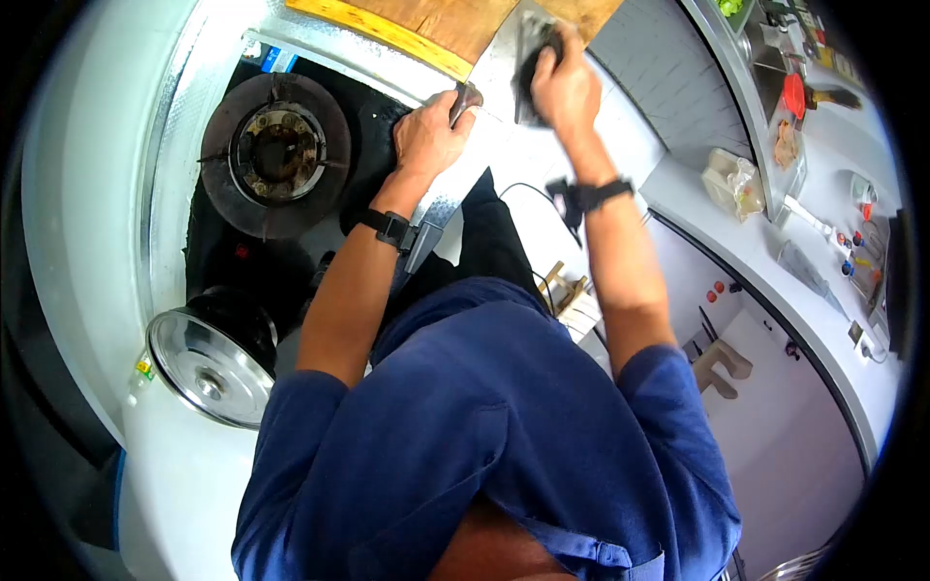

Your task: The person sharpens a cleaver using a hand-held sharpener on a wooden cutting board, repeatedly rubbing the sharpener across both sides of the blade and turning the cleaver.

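My left hand (431, 138) is closed around the dark wooden handle (468, 101) of a knife, beside the near edge of a wooden board (426, 29). Its broad pale blade (497, 66) extends away from the handle, toward the board. My right hand (570, 89) is closed on a dark thing (529, 70) smeared by motion, whose kind I cannot tell. That dark thing overlaps the far side of the blade in this view.
A gas burner (276, 155) sits in the black cooktop left of my left hand. Nearer, a shiny metal lid (208, 373) leans against a dark pot (232, 324). At right, a counter (717, 232) holds a plastic container (731, 184) and a red item (794, 95).
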The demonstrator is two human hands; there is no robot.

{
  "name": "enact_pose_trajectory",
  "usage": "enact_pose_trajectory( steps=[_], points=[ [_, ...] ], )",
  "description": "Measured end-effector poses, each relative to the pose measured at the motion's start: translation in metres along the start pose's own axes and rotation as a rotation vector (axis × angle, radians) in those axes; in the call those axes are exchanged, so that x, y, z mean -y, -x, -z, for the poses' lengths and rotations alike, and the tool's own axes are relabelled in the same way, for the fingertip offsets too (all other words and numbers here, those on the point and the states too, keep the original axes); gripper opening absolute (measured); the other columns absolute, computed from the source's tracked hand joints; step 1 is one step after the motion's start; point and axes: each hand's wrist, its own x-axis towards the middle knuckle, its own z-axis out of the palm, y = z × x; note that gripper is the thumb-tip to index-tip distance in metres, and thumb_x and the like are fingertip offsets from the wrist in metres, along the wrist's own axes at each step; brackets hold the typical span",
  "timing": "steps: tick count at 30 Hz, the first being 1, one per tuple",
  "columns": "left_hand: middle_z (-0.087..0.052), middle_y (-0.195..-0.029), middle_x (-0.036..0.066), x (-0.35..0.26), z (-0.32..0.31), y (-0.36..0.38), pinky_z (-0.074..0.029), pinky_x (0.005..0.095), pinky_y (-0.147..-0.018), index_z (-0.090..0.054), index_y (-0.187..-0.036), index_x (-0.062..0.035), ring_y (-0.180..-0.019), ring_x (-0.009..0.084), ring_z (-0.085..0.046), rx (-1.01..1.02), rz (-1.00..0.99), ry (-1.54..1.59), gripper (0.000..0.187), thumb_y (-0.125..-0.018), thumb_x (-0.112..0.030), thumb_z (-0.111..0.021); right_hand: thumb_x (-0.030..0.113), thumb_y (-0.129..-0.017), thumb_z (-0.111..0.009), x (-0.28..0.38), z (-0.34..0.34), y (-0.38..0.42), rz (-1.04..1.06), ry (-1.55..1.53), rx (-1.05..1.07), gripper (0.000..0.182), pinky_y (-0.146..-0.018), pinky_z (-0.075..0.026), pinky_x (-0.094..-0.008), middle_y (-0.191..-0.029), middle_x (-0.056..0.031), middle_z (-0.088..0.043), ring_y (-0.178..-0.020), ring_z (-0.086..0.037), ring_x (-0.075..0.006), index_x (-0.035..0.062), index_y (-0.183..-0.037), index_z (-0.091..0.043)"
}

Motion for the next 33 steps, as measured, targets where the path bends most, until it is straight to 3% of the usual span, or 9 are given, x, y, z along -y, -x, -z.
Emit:
enact_pose_trajectory(
  steps=[3,6,8,15,18,21,28,32,33],
  points=[
    [-0.074,-0.098,0.022,0.005,-0.005,0.0,-0.053,0.0526,-0.085,-0.069,-0.118,-0.0175,-0.095,0.0441,-0.069,-0.014,-0.005,0.046,0.037,-0.095,-0.045,-0.061,0.028,-0.095,-0.057,-0.011,-0.006,-0.041,0.005,0.009,-0.045,0.038,-0.079,-0.056,-0.0565,-0.089,-0.0255,-0.074,-0.085,-0.071,-0.0471,0.0139,-0.13,-0.059],
    [-0.073,-0.103,0.021,-0.003,0.002,0.001,-0.052,0.0535,-0.084,-0.066,-0.11,-0.0084,-0.095,0.0441,-0.068,0.033,0.028,0.029,0.042,-0.095,-0.047,-0.06,0.025,-0.094,-0.058,0.015,-0.002,0.027,-0.042,-0.11,-0.026,0.037,-0.072,-0.058,-0.0543,-0.092,-0.026,-0.073,-0.079,-0.072,-0.0455,0.0144,-0.129,-0.059],
    [-0.073,-0.103,0.021,-0.006,0.005,0.002,-0.052,0.0532,-0.084,-0.066,-0.11,-0.0086,-0.096,0.0443,-0.068,0.04,0.013,0.028,0.041,-0.096,-0.047,-0.06,0.022,-0.096,-0.06,0.029,0.006,0.07,-0.053,-0.215,0.038,0.036,-0.08,-0.058,-0.0521,-0.097,-0.0265,-0.073,-0.09,-0.071,-0.0471,0.0156,-0.131,-0.059],
    [-0.074,-0.103,0.021,-0.001,0.001,0.001,-0.053,0.0508,-0.086,-0.068,-0.122,-0.0144,-0.099,0.0429,-0.069,0.044,0.052,0.026,0.041,-0.097,-0.046,-0.061,0.022,-0.094,-0.059,-0.011,-0.013,-0.029,0.059,-0.08,-0.159,0.036,-0.066,-0.057,-0.0561,-0.084,-0.0274,-0.072,-0.074,-0.071,-0.0458,0.0162,-0.13,-0.06],
    [-0.073,-0.096,0.023,-0.004,0.001,0.005,-0.052,0.0542,-0.083,-0.069,-0.115,-0.0118,-0.094,0.0455,-0.069,-0.022,-0.004,0.059,0.037,-0.095,-0.043,-0.063,0.024,-0.095,-0.057,0.016,0.002,0.009,-0.154,-0.073,0.079,0.037,-0.071,-0.057,-0.0555,-0.093,-0.0255,-0.073,-0.079,-0.071,-0.0462,0.0175,-0.132,-0.058],
    [-0.072,-0.094,0.024,-0.001,0.002,0.004,-0.052,0.0542,-0.082,-0.069,-0.113,-0.0091,-0.091,0.0466,-0.068,-0.018,-0.043,0.101,0.038,-0.096,-0.042,-0.061,0.021,-0.094,-0.06,0.027,0.005,0.07,-0.072,-0.242,0.094,0.041,-0.073,-0.058,-0.054,-0.092,-0.0244,-0.073,-0.078,-0.07,-0.0456,0.0176,-0.135,-0.056],
    [-0.072,-0.097,0.022,-0.001,0.006,0.001,-0.053,0.0474,-0.081,-0.066,-0.119,-0.0037,-0.094,0.0428,-0.07,0.027,-0.077,0.067,0.042,-0.1,-0.04,-0.06,0.026,-0.096,-0.058,-0.018,0.0,-0.044,-0.101,-0.126,-0.024,0.035,-0.067,-0.057,-0.055,-0.082,-0.0248,-0.072,-0.073,-0.07,-0.045,0.0184,-0.13,-0.062],
    [-0.072,-0.101,0.025,0.007,0.002,0.0,-0.054,0.051,-0.083,-0.066,-0.122,-0.0069,-0.096,0.0458,-0.069,0.037,-0.032,0.006,0.042,-0.098,-0.041,-0.062,0.02,-0.094,-0.059,0.018,-0.001,0.049,-0.046,-0.348,0.02,0.036,-0.064,-0.058,-0.0539,-0.097,-0.0232,-0.072,-0.073,-0.07,-0.0439,0.0206,-0.131,-0.056],
    [-0.072,-0.102,0.025,0.006,0.003,-0.001,-0.054,0.0496,-0.082,-0.065,-0.123,-0.006,-0.097,0.0454,-0.069,0.04,-0.033,0.021,0.041,-0.098,-0.039,-0.063,0.02,-0.095,-0.06,0.025,0.007,0.068,-0.076,-0.276,0.258,0.038,-0.063,-0.058,-0.053,-0.1,-0.022,-0.071,-0.073,-0.07,-0.0429,0.0226,-0.132,-0.054]
  ],
)
